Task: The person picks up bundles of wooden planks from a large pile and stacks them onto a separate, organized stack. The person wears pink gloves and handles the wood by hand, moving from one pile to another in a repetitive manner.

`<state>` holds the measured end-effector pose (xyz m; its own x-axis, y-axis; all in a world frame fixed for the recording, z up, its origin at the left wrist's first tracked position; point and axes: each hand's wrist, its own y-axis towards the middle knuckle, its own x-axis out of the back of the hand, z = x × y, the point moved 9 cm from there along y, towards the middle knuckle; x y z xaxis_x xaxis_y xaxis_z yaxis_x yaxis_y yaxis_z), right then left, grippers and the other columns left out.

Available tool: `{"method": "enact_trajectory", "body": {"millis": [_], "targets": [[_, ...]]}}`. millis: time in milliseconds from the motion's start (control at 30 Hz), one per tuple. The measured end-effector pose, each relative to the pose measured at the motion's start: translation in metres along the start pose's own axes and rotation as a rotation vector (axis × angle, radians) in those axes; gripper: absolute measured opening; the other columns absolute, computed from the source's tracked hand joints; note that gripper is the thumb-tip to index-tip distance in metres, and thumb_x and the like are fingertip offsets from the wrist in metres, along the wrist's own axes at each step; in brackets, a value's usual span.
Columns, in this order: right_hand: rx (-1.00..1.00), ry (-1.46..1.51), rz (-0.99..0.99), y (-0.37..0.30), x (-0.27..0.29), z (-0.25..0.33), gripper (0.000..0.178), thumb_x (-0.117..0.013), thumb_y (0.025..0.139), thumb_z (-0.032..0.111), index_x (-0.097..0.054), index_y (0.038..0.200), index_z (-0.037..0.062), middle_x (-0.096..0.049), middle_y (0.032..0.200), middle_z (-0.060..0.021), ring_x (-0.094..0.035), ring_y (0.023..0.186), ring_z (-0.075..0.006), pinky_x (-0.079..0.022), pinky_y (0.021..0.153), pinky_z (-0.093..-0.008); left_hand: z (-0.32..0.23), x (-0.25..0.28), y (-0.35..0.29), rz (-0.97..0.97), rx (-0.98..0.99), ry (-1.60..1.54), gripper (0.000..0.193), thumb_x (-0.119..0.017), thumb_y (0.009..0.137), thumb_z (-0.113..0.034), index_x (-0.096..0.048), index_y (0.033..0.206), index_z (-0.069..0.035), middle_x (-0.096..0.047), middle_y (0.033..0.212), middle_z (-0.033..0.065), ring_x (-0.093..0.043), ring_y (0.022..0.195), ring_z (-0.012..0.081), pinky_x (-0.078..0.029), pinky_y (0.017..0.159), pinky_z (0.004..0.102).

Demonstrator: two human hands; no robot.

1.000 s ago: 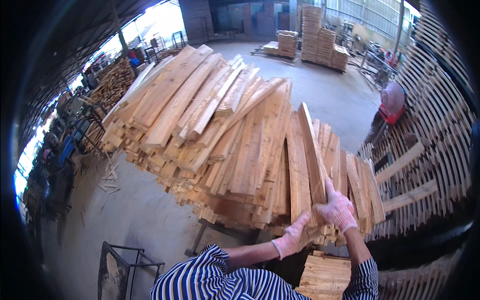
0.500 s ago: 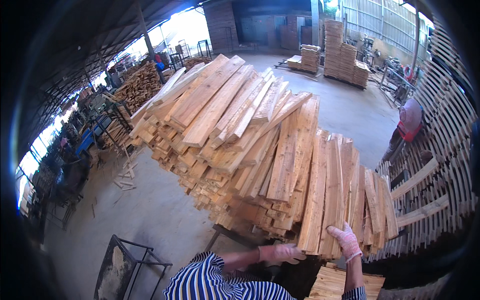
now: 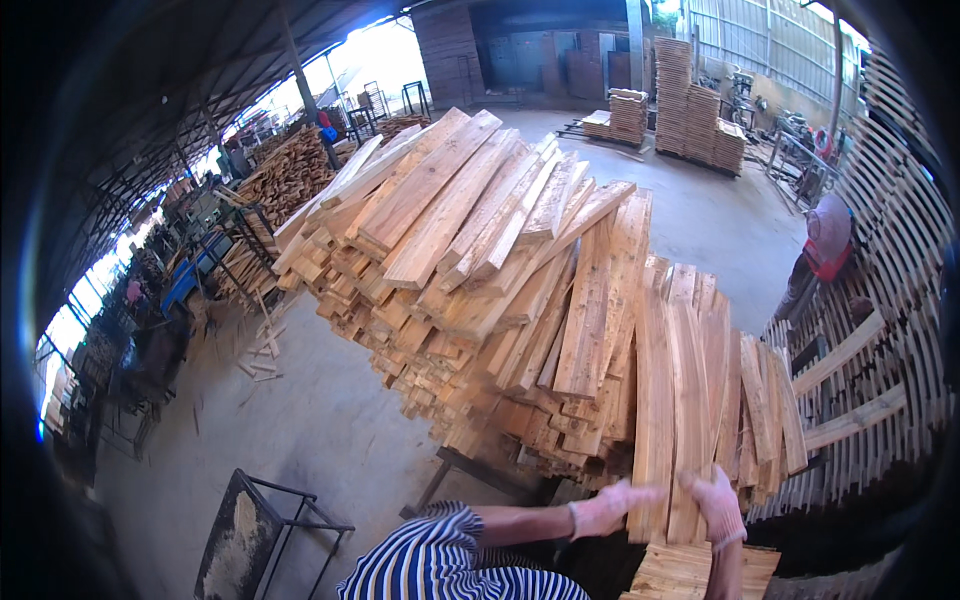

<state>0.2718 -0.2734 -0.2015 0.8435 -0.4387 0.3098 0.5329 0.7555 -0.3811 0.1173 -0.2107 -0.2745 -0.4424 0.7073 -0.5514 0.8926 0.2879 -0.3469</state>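
Observation:
Two long, pale brown wooden boards (image 3: 668,400) lie side by side at the near right of a big stack, their near ends sticking out toward me. My left hand (image 3: 608,508), in a pinkish knitted glove, grips the left board's edge near its end, thumb on top; its fingers are somewhat blurred and partly hidden. On the other side my right hand (image 3: 718,508), in a similar glove, closes on the right board's edge. Below the board ends is a lower pile of flat boards (image 3: 700,572). The large board stack (image 3: 440,240) spreads out ahead, its upper boards at uneven angles.
A black metal-framed stand (image 3: 240,535) is at the lower left. Slatted wooden racks (image 3: 895,250) rise on the right, beside a person in a cap (image 3: 828,235). Neat stacks of boards (image 3: 685,105) stand farther back; scrap pieces (image 3: 262,362) lie on the floor at left.
The two boards have slid toward me, their ends now beyond the stack's edge. My left hand has moved right onto the left board. The view has shifted slightly.

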Motion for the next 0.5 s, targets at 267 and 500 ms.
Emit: {"method": "enact_trajectory", "body": {"millis": [267,500], "targets": [[0.013,-0.193,-0.051,-0.142,0.03,-0.054,0.088,-0.084,0.079,0.033,-0.045,0.151,0.0027,-0.063,0.132,-0.0254,-0.064,0.118,-0.03,-0.05,0.1,-0.0415,0.045,-0.024,0.042,0.156,0.143,-0.337,0.052,-0.073,0.093,-0.041,-0.066,0.131,-0.006,-0.069,0.131,0.0065,-0.065,0.118,0.021,-0.051,0.104,0.0418],[0.23,0.324,-0.589,-0.237,0.106,-0.093,0.112,-0.094,0.053,0.032,-0.039,0.145,-0.0037,-0.061,0.13,-0.0185,-0.063,0.117,-0.0299,-0.053,0.102,-0.042,0.096,-0.175,0.083,0.566,0.221,-0.136,0.069,-0.057,0.1,-0.041,-0.038,0.152,0.001,-0.05,0.144,0.02,-0.049,0.133,0.0308,-0.039,0.113,0.0438]]}}
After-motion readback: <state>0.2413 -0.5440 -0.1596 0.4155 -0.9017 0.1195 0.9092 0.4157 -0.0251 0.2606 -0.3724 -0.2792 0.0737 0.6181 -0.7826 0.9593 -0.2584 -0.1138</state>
